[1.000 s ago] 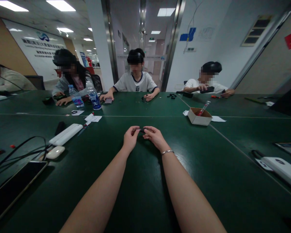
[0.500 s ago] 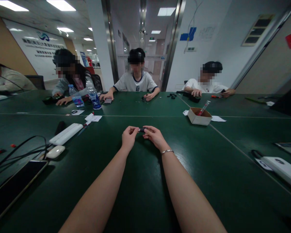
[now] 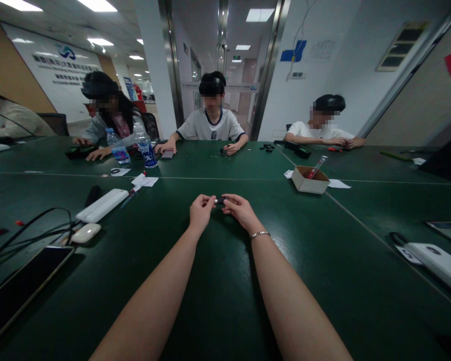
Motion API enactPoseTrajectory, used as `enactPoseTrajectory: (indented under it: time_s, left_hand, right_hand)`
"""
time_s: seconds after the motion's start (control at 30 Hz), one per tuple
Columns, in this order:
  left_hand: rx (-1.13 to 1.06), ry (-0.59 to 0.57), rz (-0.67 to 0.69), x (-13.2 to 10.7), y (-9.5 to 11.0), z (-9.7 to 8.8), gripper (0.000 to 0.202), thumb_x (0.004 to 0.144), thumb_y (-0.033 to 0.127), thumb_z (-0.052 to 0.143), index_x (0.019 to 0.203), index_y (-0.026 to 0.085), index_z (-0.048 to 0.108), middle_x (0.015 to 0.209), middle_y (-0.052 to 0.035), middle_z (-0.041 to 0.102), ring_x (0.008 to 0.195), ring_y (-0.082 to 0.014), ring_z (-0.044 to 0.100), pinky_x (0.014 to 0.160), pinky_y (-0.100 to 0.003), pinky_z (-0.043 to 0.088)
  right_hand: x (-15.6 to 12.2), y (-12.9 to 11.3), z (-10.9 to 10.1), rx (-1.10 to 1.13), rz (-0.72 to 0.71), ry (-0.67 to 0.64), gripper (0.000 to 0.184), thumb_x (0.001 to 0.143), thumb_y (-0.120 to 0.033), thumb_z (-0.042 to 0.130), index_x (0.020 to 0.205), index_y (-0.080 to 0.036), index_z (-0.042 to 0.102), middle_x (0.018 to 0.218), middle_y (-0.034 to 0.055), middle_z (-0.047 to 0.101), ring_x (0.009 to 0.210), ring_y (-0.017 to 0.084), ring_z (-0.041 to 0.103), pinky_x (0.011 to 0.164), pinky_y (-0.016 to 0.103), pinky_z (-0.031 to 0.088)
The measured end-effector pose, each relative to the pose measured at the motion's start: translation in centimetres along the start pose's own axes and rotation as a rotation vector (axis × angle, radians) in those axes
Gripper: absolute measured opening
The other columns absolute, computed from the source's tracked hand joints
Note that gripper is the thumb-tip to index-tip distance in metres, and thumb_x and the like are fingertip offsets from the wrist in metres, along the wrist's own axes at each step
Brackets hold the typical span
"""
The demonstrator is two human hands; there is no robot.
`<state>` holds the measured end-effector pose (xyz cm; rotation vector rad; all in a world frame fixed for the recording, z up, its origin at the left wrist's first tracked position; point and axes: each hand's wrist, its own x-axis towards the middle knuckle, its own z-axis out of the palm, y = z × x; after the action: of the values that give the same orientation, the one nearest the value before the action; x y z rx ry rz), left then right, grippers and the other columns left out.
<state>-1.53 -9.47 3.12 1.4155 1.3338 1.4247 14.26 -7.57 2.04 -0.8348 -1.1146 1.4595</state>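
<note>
Over the middle of the green table (image 3: 225, 281), both my hands pinch a small black stick with a shiny metal end (image 3: 220, 201), held level between them; its exact kind is too small to tell. My left hand (image 3: 202, 213) is closed on the silvery end with thumb and forefinger. From the other side, my right hand (image 3: 239, 209) grips the black end, its other fingers curled. Fingertips cover both ends of the stick. A bracelet circles my right wrist.
A small open box (image 3: 310, 180) holding a clear tube stands ahead right. On the left lie a phone (image 3: 26, 288), a white earbud case (image 3: 86, 233), cables and a white power strip (image 3: 102, 205). Another power strip (image 3: 436, 260) is at right. Two bottles (image 3: 146, 148) and several people are across the table.
My hands keep nearly the same pose around the stick, while the view shifts slightly. The person at far right has drawn both hands together.
</note>
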Motion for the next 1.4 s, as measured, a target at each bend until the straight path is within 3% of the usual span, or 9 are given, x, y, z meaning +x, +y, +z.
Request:
enactPoseTrajectory:
  time_s: [0.37,0.87,1.27,1.4]
  left_hand:
    - [-0.061,-0.018,-0.009,0.6,-1.4,0.2,0.035,0.081,0.051,0.060,0.077,0.016,0.061,0.060,-0.0018,0.063,0.056,-0.0138,0.059,0.057,-0.024,0.044]
    - [-0.006,0.006,-0.092,0.5,-0.8,-0.1,0.037,0.084,0.049,0.055,0.064,0.017,0.056,0.050,-0.0006,0.059,0.046,-0.0128,0.053,0.052,-0.024,0.040]
    - [-0.060,0.004,0.041,0.9,-1.6,0.6,0.023,0.083,0.039,0.057,0.074,0.018,0.055,0.057,0.0032,0.051,0.054,-0.0117,0.049,0.056,-0.023,0.036]
    - [-0.085,-0.009,0.061,1.0,-1.8,0.8,0.012,0.081,0.029,0.059,0.078,0.018,0.057,0.071,0.0012,0.056,0.065,-0.0119,0.053,0.062,-0.023,0.039]
  right_hand:
    - [-0.1,0.1,-0.1,0.010,-0.013,-0.016,0.036,0.064,-0.025,0.085,0.097,-0.017,0.070,0.076,0.0025,0.069,0.064,0.013,0.065,0.058,0.021,0.055]
    - [-0.1,0.3,0.4,0.018,-0.034,-0.041,0.038,0.064,-0.025,0.085,0.098,-0.018,0.068,0.081,0.0023,0.067,0.068,0.015,0.068,0.065,0.026,0.060]
    - [-0.1,0.3,0.6,0.029,-0.005,0.006,0.043,0.060,-0.037,0.087,0.092,-0.014,0.068,0.067,0.0018,0.066,0.053,0.010,0.060,0.050,0.019,0.050]
    - [0.0,0.3,0.7,0.051,0.017,0.034,0.043,0.059,-0.039,0.088,0.086,-0.013,0.068,0.068,0.0052,0.068,0.051,0.009,0.057,0.049,0.019,0.048]
